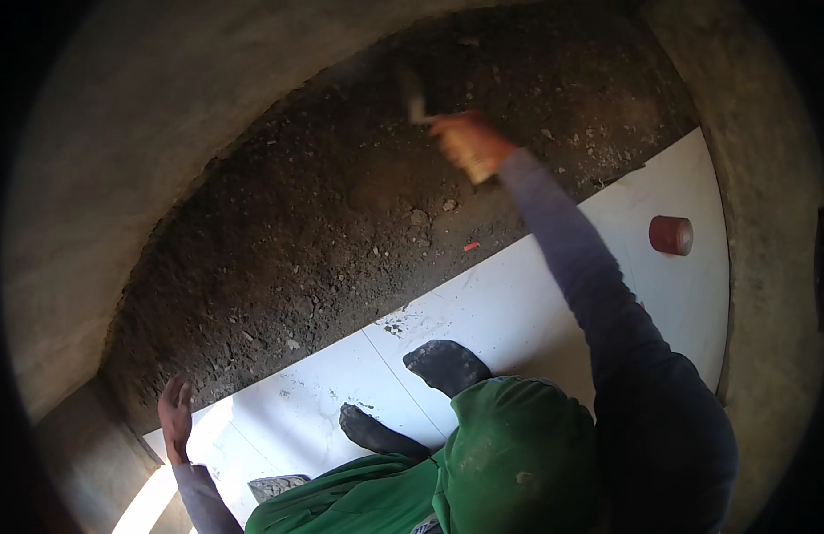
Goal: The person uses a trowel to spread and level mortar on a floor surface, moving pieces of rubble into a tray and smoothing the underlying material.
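Observation:
My right hand [472,142] is stretched out over the dark, loose soil [359,205]. It is closed around a hand tool [417,109] with a pale, wood-coloured handle. Motion smears the tool's metal end, so its exact kind cannot be told. Far to the left, my left hand [174,414] is raised beside the border of soil and tile. Its fingers are loosely extended with nothing seen in them. White floor tiles [341,374] run in a slanting strip between the soil and my body.
Plastered walls [163,116] enclose the soil on the far and right sides. A red-brown cylinder [670,235] lies on the tiles at right. A small red scrap [472,246] and stones [419,217] dot the soil. My dark-socked feet [446,367] stand on the tiles; a patterned sole [278,486] shows nearby.

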Demonstrator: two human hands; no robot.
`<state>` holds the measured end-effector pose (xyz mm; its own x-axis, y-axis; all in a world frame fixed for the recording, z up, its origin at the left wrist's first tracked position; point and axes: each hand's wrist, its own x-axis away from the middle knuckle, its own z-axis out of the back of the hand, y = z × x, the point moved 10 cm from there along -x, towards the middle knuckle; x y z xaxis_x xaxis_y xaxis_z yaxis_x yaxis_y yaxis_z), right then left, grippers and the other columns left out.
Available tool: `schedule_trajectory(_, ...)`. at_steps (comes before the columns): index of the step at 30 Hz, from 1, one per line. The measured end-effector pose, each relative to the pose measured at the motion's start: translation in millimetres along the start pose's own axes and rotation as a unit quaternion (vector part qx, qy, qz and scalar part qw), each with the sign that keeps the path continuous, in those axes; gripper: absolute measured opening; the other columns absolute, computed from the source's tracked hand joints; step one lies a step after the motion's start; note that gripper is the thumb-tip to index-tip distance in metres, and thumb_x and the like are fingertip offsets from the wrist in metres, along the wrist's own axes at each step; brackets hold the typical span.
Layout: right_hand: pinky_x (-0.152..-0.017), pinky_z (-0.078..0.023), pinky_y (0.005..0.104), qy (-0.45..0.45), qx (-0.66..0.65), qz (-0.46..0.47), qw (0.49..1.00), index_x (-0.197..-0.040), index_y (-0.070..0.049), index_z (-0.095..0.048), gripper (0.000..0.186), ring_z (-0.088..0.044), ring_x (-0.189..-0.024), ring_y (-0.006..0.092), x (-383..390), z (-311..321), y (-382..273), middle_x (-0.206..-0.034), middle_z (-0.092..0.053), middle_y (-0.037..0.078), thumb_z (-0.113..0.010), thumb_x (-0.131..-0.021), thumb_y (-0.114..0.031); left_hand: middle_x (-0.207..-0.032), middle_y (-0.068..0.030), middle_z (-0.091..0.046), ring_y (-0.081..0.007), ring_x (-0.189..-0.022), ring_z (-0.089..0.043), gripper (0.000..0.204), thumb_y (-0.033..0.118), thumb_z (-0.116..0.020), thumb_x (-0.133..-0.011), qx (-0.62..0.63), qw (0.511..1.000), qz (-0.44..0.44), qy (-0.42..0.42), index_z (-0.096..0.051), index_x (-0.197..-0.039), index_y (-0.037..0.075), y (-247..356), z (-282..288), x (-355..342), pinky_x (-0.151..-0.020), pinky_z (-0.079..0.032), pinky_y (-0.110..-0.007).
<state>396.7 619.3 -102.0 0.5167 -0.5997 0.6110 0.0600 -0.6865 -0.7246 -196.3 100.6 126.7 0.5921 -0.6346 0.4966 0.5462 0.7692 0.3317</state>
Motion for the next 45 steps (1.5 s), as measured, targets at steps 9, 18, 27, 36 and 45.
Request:
schedule_trajectory(9, -0.041, -0.042, 0.029, 0.007, 0.126, -0.049, 0.991, -0.117, -0.003, -0.074, 0.031, -0.051, -0.049, 0.0071, 117.0, -21.5, 38.2, -0.067, -0.057, -0.002, -0.069, -0.109, -0.033, -0.116, -0.0292, -0.079, -0.0341, -0.109, -0.077, 0.039, 0.012, -0.066, -0.102, -0.045, 0.986, 0.123, -0.103, -0.071, -0.133, -0.011, -111.6, -67.1, 52.7, -0.097, -0.058, -0.042)
schedule_trajectory(18, -0.04, -0.039, 0.0284, 0.083, 0.081, -0.083, 0.99, -0.118, -0.002, -0.072, 0.026, -0.049, -0.048, 0.007, 181.2, 40.1, 65.1, -0.066, -0.056, 0.0, -0.071, -0.108, -0.027, -0.127, -0.0252, -0.079, -0.0326, -0.12, -0.076, 0.041, 0.018, -0.067, -0.106, -0.091, 0.993, 0.017, -0.07, -0.07, -0.14, -0.006, 17.9, -68.1, -1.6, -0.103, -0.058, -0.043)
schedule_trajectory(27, -0.083, -0.063, 0.0454, 0.071, 0.48, 0.085, 0.871, -0.126, -0.003, -0.076, 0.041, -0.08, -0.089, 0.0332, 112.6, -57.4, 21.6, -0.1, -0.078, 0.024, -0.073, -0.106, -0.039, -0.134, -0.0222, -0.077, -0.0337, -0.126, -0.075, 0.042, 0.019, -0.069, -0.107, -0.062, 0.985, -0.024, -0.157, -0.068, -0.145, 0.001, 82.9, -110.5, -44.2, -0.104, -0.059, -0.044)
schedule_trajectory(36, -0.121, -0.041, 0.0635, 0.432, 0.616, 0.322, 0.575, -0.147, -0.005, -0.064, 0.073, -0.048, -0.147, 0.0477, 19.6, 136.4, -124.3, -0.159, -0.049, 0.028, -0.077, -0.095, -0.055, -0.131, -0.022, -0.077, -0.0302, -0.122, -0.074, 0.039, 0.016, -0.067, -0.107, -0.115, 0.993, 0.015, -0.024, -0.069, -0.142, -0.002, -89.2, -54.6, -21.6, -0.107, -0.056, -0.039)
schedule_trajectory(45, -0.123, -0.041, 0.0566, 0.461, 0.599, 0.401, 0.517, -0.143, -0.006, -0.069, 0.07, -0.052, -0.147, 0.0439, -5.1, 143.8, -148.8, -0.154, -0.058, 0.027, -0.075, -0.097, -0.058, -0.102, -0.0091, -0.073, -0.0204, -0.095, -0.07, 0.036, 0.014, -0.065, -0.105, 0.077, 0.969, 0.188, -0.138, -0.068, -0.133, -0.008, -111.8, -113.3, 49.2, -0.088, -0.061, -0.039)
